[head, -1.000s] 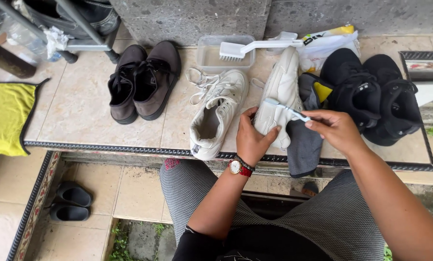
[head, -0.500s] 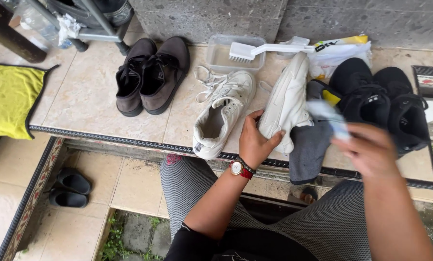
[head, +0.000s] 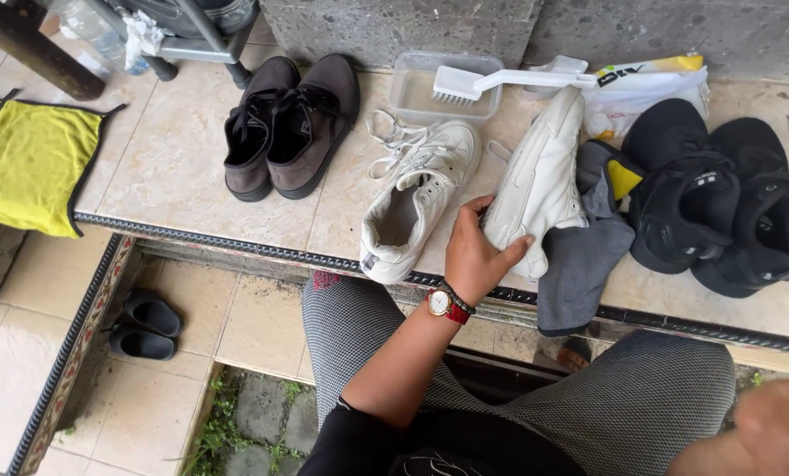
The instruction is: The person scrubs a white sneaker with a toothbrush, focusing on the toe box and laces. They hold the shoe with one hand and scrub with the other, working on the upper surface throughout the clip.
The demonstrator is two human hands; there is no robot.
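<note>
My left hand (head: 476, 257), with a red-strapped watch on the wrist, grips the heel end of a white sneaker (head: 540, 181) that lies on its side on the tiled ledge (head: 174, 167). Its mate, a second white sneaker (head: 416, 207) with loose laces, stands upright just left of the hand. A grey cloth (head: 584, 256) lies under and right of the held shoe. Of my right arm only a blurred patch of skin (head: 765, 432) shows at the bottom right corner; the hand itself is out of the frame.
A white scrub brush (head: 500, 82) rests across a clear plastic tub (head: 421, 97) at the back. A brown shoe pair (head: 289, 123) stands left, a black pair (head: 721, 198) right. A yellow cloth (head: 29, 163) lies far left. Black sandals (head: 143, 322) sit on the lower floor.
My right hand, which held a small brush over the white sneaker, has drawn back to the right and down out of view. My left hand stays on the shoe.
</note>
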